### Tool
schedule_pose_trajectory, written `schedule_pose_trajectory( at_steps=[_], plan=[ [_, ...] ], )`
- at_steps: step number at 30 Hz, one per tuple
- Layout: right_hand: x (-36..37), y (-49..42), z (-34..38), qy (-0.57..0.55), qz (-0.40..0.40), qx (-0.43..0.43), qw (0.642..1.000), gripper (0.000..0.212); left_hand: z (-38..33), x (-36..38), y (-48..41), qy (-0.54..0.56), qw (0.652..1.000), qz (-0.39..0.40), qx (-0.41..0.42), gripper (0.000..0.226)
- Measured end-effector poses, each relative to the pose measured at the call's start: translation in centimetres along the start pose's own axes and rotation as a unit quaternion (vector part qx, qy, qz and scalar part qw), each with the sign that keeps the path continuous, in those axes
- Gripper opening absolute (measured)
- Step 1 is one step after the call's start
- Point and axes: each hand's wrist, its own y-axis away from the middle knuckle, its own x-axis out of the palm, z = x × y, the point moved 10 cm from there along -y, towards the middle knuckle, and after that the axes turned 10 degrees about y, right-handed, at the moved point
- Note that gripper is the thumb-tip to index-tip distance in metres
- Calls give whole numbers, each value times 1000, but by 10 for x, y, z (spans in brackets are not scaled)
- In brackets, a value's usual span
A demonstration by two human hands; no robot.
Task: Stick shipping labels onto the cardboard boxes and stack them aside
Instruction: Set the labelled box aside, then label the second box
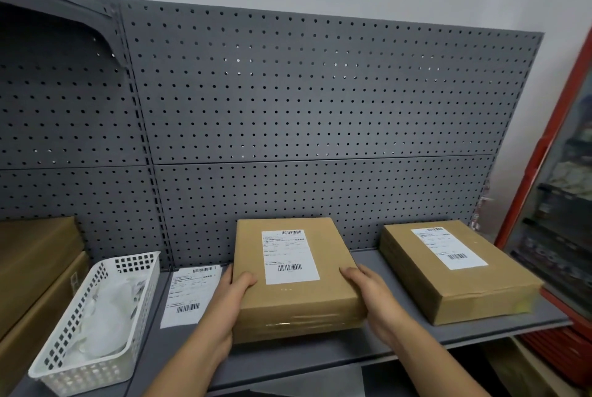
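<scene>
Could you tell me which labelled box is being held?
The middle box, gripped by the left hand and right hand; the right-side box sits untouched.

White slotted basket (74, 322) on grey shelf (320, 355), pegboard (304, 108) behind, red-framed cabinet (541, 153) right

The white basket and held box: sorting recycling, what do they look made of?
The white basket looks like moulded plastic, smooth and slightly glossy, with grid-perforated walls. The held box looks like brown cardboard, matte; clear tape glints along its front side.
</scene>
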Motion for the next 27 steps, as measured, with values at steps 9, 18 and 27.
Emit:
schedule_pose_trajectory(
  at_steps=[9,18,27],
  plan=[
    [-44,9,62,14,-56,-61,996,17,-30,46,4,16,999,36,30,32],
    [-135,13,89,36,-130,-74,988,24,-27,133,11,31,995,80,41,32],
    [-244,9,88,69,-154,-65,983,28,19,234,11,28,993,112,12,34]
  ],
)
